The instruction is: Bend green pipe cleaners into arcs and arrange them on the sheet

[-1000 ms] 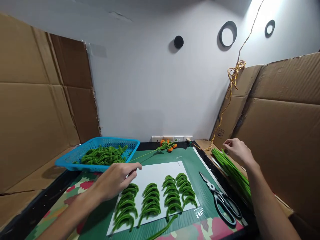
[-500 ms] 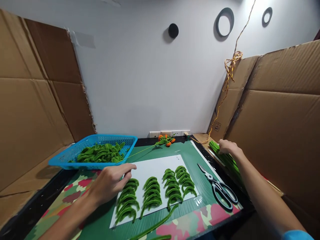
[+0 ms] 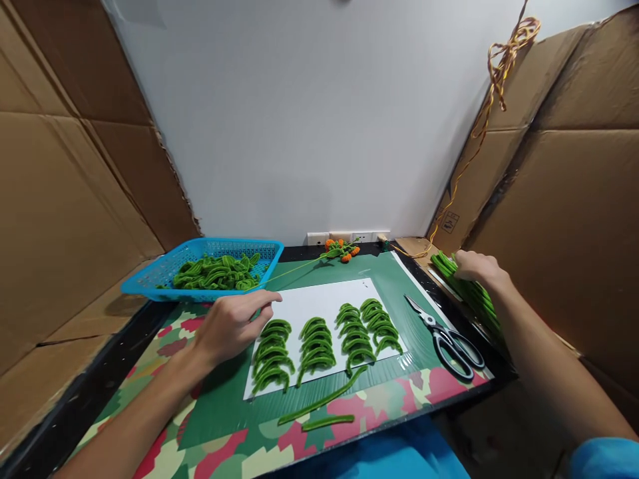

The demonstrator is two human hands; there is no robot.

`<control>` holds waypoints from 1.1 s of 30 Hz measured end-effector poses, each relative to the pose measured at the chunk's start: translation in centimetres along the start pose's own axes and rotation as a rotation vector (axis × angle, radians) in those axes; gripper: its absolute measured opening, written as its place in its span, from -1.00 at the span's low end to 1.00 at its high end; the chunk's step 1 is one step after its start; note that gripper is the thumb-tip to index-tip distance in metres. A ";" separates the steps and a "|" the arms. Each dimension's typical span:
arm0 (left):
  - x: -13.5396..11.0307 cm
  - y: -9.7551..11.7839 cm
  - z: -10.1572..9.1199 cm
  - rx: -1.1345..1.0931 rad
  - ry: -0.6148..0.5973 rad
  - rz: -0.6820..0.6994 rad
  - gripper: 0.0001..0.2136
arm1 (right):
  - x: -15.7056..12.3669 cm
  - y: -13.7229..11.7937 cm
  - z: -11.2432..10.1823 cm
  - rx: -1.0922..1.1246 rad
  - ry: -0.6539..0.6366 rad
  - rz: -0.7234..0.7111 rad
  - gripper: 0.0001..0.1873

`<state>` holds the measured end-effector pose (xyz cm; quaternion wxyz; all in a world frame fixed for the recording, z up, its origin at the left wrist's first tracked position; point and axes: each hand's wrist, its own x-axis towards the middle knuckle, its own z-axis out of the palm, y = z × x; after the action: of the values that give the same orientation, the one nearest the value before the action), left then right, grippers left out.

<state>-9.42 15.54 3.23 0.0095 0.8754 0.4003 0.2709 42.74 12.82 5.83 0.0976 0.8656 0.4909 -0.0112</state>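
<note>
My left hand (image 3: 241, 320) hovers by the upper left corner of a white sheet (image 3: 294, 307). Its index finger and thumb are apart, with nothing seen between them. On the sheet lie several columns of curved green pipe cleaner pieces, among them the leftmost column (image 3: 272, 356) and the rightmost column (image 3: 381, 326). At the far right, my right hand (image 3: 482, 267) is closed over a bundle of green pipe cleaners (image 3: 482, 303); its fingertips are partly hidden. Two loose pipe cleaners, one longer (image 3: 324, 399) and one shorter (image 3: 328, 422), lie near the table's front edge.
Black-handled scissors (image 3: 446, 339) lie right of the sheet. A blue basket (image 3: 150, 287) at the back left holds bent green pieces. Orange flowers on green stems (image 3: 342, 250) lie by the wall sockets (image 3: 363, 237). Cardboard panels stand left (image 3: 64, 199) and right (image 3: 574, 219).
The view has tilted down and shifted left, so more of the table's front edge shows. Both hands stay at about the same places on the table.
</note>
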 end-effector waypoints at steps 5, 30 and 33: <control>-0.2 -0.5 0.4 0.028 -0.006 0.036 -0.61 | -0.6 0.0 -0.4 -0.020 0.011 0.020 -0.60; 0.1 -2.1 1.5 0.023 0.149 0.285 -0.70 | -0.9 1.7 -1.0 0.045 0.138 0.059 -0.64; 0.0 -2.3 1.6 0.001 0.161 0.296 -0.71 | -1.0 1.7 -1.1 0.047 0.199 0.097 -0.59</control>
<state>-10.25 17.44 1.38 -0.0629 0.9003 0.2668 0.3382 43.59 11.33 7.33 0.0284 0.8874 0.4552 0.0679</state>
